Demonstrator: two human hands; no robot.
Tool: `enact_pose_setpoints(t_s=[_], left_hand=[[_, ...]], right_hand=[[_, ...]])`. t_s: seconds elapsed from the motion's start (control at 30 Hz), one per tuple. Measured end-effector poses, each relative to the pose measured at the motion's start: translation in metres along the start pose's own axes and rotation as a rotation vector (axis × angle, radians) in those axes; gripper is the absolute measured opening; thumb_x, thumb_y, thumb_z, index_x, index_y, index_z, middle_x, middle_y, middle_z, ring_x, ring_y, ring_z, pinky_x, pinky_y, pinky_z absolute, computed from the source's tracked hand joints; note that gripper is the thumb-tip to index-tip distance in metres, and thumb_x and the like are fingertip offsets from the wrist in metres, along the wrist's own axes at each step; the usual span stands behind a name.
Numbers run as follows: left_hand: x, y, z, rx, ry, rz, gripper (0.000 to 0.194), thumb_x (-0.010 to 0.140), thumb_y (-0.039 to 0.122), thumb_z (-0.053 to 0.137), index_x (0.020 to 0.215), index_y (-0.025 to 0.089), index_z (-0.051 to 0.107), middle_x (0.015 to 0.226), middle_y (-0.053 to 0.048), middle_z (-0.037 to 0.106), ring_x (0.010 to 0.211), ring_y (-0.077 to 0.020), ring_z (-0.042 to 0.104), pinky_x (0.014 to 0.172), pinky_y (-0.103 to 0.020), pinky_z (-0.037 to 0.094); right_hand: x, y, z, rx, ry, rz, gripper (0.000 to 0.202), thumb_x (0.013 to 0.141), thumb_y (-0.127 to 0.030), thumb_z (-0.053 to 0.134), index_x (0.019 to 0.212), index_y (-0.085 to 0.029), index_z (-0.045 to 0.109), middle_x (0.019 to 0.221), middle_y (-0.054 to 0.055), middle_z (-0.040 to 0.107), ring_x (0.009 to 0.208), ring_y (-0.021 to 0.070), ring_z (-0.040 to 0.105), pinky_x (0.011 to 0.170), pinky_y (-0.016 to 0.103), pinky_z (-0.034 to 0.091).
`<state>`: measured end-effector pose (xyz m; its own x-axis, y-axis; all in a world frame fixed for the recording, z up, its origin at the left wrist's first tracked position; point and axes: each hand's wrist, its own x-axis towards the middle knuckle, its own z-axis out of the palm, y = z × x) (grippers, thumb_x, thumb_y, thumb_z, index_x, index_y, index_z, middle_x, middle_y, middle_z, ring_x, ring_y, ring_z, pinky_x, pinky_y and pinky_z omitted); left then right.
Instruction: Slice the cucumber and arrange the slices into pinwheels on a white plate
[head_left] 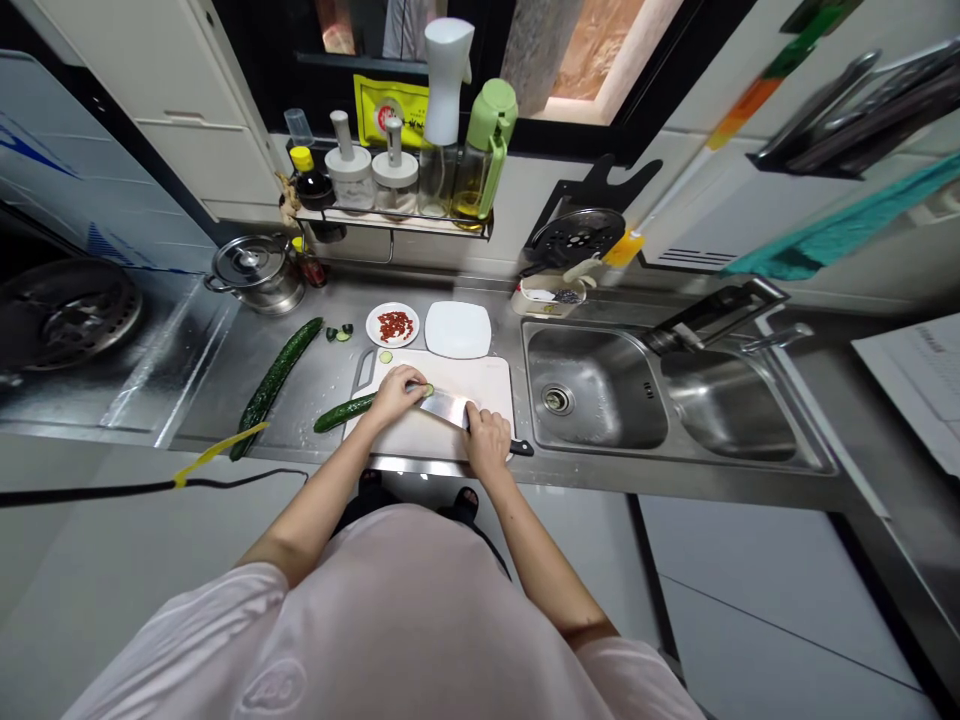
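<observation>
My right hand (489, 437) is closed round the black handle of a kitchen knife (445, 404), its wide blade lying across the white cutting board (484, 385). With fingers bent, my left hand (395, 396) holds a cucumber (345, 411) whose uncut end sticks out to the left past the board. The cut end meets the blade by my left fingertips. One cucumber slice (385, 357) lies near the board's upper left corner. A second, whole cucumber (277, 385) rests on the steel counter at left, with several small cucumber pieces (341, 333) beside it.
Behind the board sit a plate of chopped red pieces (396, 325) and a white square plate (458, 330). To the right is a double sink (592, 385). A lidded pot (257, 272) stands at back left, below a shelf of seasoning jars (395, 180). A wok (67, 312) is far left.
</observation>
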<state>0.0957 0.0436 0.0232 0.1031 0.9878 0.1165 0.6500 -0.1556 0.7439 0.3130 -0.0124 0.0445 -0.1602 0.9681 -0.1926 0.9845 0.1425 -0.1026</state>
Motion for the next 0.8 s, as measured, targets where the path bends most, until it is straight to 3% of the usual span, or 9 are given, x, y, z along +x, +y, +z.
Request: enact_pose_setpoints(t_s=[0.17, 0.3, 0.5, 0.8], left_hand=[[0.012, -0.032, 0.005, -0.072, 0.198, -0.429, 0.022, 0.077, 0.038, 0.065, 0.088, 0.020, 0.066, 0.078, -0.001, 0.066, 0.070, -0.0134, 0.060, 0.069, -0.026, 0.047], [0.027, -0.059, 0.002, -0.022, 0.247, -0.588, 0.022, 0.073, 0.036, 0.068, 0.088, 0.020, 0.067, 0.079, 0.000, 0.068, 0.071, -0.0130, 0.061, 0.069, -0.024, 0.045], [0.045, -0.079, 0.001, 0.096, 0.251, -0.652, 0.017, 0.075, 0.027, 0.063, 0.091, 0.022, 0.067, 0.085, 0.000, 0.071, 0.077, -0.0147, 0.062, 0.074, -0.026, 0.044], [0.051, -0.079, 0.002, 0.287, 0.258, -0.598, 0.023, 0.079, 0.021, 0.053, 0.097, 0.024, 0.068, 0.093, -0.007, 0.071, 0.089, -0.0223, 0.063, 0.080, -0.032, 0.044]], right_hand=[[-0.002, 0.012, 0.008, -0.002, -0.012, 0.066, 0.048, 0.088, -0.025, 0.053, 0.136, -0.020, 0.046, 0.108, 0.012, 0.060, 0.101, 0.0255, 0.049, 0.087, 0.035, 0.028], [-0.002, 0.019, 0.012, 0.003, 0.006, 0.111, 0.046, 0.088, -0.026, 0.054, 0.133, -0.020, 0.049, 0.106, 0.010, 0.062, 0.100, 0.0245, 0.050, 0.086, 0.033, 0.028], [-0.004, 0.020, 0.014, 0.013, 0.013, 0.130, 0.045, 0.087, -0.025, 0.054, 0.132, -0.022, 0.050, 0.106, 0.009, 0.062, 0.101, 0.0235, 0.051, 0.087, 0.032, 0.028], [-0.005, 0.022, 0.017, 0.039, 0.003, 0.136, 0.044, 0.087, -0.025, 0.054, 0.131, -0.023, 0.051, 0.107, 0.008, 0.063, 0.102, 0.0225, 0.052, 0.088, 0.031, 0.028]])
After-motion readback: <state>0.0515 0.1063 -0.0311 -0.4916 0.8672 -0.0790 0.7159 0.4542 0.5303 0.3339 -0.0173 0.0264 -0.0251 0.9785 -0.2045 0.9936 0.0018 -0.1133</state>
